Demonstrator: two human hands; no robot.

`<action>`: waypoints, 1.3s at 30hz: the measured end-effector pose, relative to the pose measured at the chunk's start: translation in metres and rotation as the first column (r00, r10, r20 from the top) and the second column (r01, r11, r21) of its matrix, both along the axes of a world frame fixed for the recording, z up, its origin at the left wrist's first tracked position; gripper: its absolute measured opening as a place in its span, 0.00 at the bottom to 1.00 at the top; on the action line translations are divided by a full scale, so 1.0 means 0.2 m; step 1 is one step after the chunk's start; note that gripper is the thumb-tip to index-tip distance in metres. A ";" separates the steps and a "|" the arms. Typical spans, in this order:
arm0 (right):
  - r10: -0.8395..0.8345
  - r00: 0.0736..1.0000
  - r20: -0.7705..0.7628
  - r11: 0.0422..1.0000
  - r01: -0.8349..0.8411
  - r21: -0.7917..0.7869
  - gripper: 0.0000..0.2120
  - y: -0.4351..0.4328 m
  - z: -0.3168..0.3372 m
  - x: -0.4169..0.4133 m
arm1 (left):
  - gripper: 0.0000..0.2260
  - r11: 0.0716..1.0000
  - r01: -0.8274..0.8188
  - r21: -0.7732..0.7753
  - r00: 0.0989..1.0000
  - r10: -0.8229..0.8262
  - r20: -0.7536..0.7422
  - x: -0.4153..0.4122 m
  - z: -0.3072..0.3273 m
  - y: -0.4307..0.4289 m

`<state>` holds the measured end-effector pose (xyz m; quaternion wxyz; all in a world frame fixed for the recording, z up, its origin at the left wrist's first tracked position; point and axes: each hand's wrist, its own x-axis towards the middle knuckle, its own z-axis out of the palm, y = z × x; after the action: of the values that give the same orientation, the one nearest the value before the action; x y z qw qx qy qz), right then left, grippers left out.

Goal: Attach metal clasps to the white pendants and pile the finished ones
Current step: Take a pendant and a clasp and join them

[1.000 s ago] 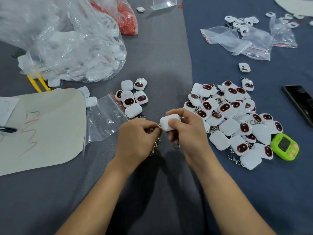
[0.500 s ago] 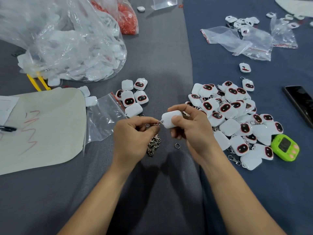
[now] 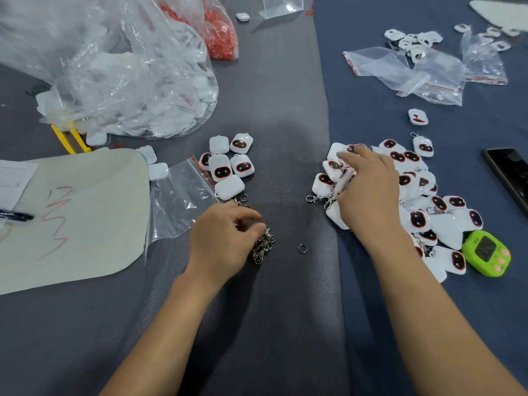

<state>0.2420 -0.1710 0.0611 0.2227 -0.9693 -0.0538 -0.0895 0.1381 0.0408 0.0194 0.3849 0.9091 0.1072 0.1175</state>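
A bunch of metal clasps (image 3: 263,244) lies on the grey cloth in the centre. My left hand (image 3: 221,241) sits over its left side, with curled thumb and fingertips pinching the top of the bunch. My right hand (image 3: 368,192) is palm down on the left edge of the pile of finished pendants (image 3: 445,212). Under its fingers is a white pendant (image 3: 346,178) tilted on edge, its clasp (image 3: 331,197) trailing onto the cloth. Several pendants without clasps (image 3: 228,167) lie above my left hand.
A loose split ring (image 3: 303,248) lies between my hands. A big clear bag of white pendants (image 3: 137,90) sits far left, a beige sheet (image 3: 74,212) at left. At right lie a green timer (image 3: 485,253), a black phone (image 3: 511,175) and empty zip bags (image 3: 414,72).
My hands have parted. The right hand carried the pendant with its clasp rightward onto the finished pile. The left hand dropped down to the bunch of clasps on the cloth.
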 end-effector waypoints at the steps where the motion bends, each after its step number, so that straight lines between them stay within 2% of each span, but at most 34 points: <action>1: 0.009 0.999 0.041 0.999 -0.007 -0.039 0.29 0.03 0.01 -0.02 | 0.08 0.997 0.042 0.058 0.999 -0.041 -0.020 0.00 0.00 -0.01; 4: 0.158 0.984 0.077 0.987 -0.158 -0.018 0.34 0.19 0.01 -0.09 | 0.14 0.962 0.152 0.226 0.988 -0.144 -0.055 0.00 -0.01 -0.02; 7: 0.339 0.939 -0.054 0.941 -0.338 0.037 0.35 0.38 0.00 -0.11 | 0.08 0.953 0.189 0.238 0.982 -0.181 -0.056 0.02 0.00 -0.03; 10: 0.495 0.845 -0.202 0.869 -0.473 0.148 0.31 0.54 -0.02 -0.06 | 0.03 0.947 0.174 0.269 0.984 -0.178 -0.011 0.01 0.00 -0.04; 12: 0.543 0.799 -0.260 0.840 -0.512 0.182 0.27 0.60 -0.03 -0.03 | 0.04 0.939 0.129 0.318 0.990 -0.141 0.017 0.00 0.00 -0.04; 16: 0.569 0.781 -0.256 0.821 -0.556 0.131 0.20 0.65 -0.08 0.02 | 0.07 0.957 0.087 0.278 0.995 -0.097 0.024 -0.03 -0.02 0.01; 18: 0.554 0.804 -0.216 0.833 -0.537 0.134 0.16 0.63 -0.12 0.02 | 0.06 0.955 0.048 0.293 0.998 -0.058 0.026 -0.05 -0.02 0.02; 19: 0.530 0.828 -0.184 0.844 -0.495 0.207 0.12 0.61 -0.14 0.00 | 0.06 0.960 0.016 0.280 0.999 -0.027 0.034 -0.06 -0.02 0.03; 21: 0.438 0.888 -0.140 0.827 -0.338 0.449 0.09 0.56 -0.18 -0.02 | 0.04 0.982 -0.067 0.177 0.997 0.059 0.051 -0.08 -0.02 0.04; 24: 0.314 0.944 -0.100 0.670 -0.146 0.728 0.09 0.48 -0.23 -0.06 | 0.06 0.985 -0.174 -0.023 0.984 0.175 0.045 -0.09 -0.01 0.03; 26: 0.252 0.965 -0.076 0.591 -0.091 0.802 0.10 0.41 -0.25 -0.07 | 0.06 0.975 -0.206 -0.079 0.976 0.211 0.063 -0.09 0.00 0.01; 30: 0.111 0.991 -0.069 0.562 -0.005 0.827 0.11 0.31 -0.26 -0.04 | 0.05 0.971 -0.135 -0.197 0.977 0.164 0.138 -0.01 0.03 0.03; 32: 0.044 0.997 -0.061 0.561 0.026 0.828 0.10 0.29 -0.26 -0.01 | 0.05 0.975 -0.129 -0.180 0.973 0.159 0.166 0.08 0.04 0.05; 35: 0.070 0.996 -0.063 0.576 0.011 0.817 0.10 0.31 -0.26 0.00 | 0.06 0.978 -0.137 -0.156 0.964 0.168 0.205 0.20 0.04 0.08; 37: 0.138 0.988 -0.066 0.553 -0.022 0.833 0.09 0.31 -0.26 -0.01 | 0.07 0.994 -0.084 -0.067 0.965 0.098 0.245 0.23 0.03 0.08; 39: 0.199 0.977 -0.083 0.524 -0.034 0.851 0.08 0.31 -0.26 -0.02 | 0.05 0.995 -0.011 0.097 0.960 -0.017 0.281 0.23 0.01 0.06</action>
<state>0.2385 -0.1096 0.0089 0.6725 -0.7385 -0.0495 -0.0063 0.1845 0.0536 0.0208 0.3516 0.9011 0.0442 0.2501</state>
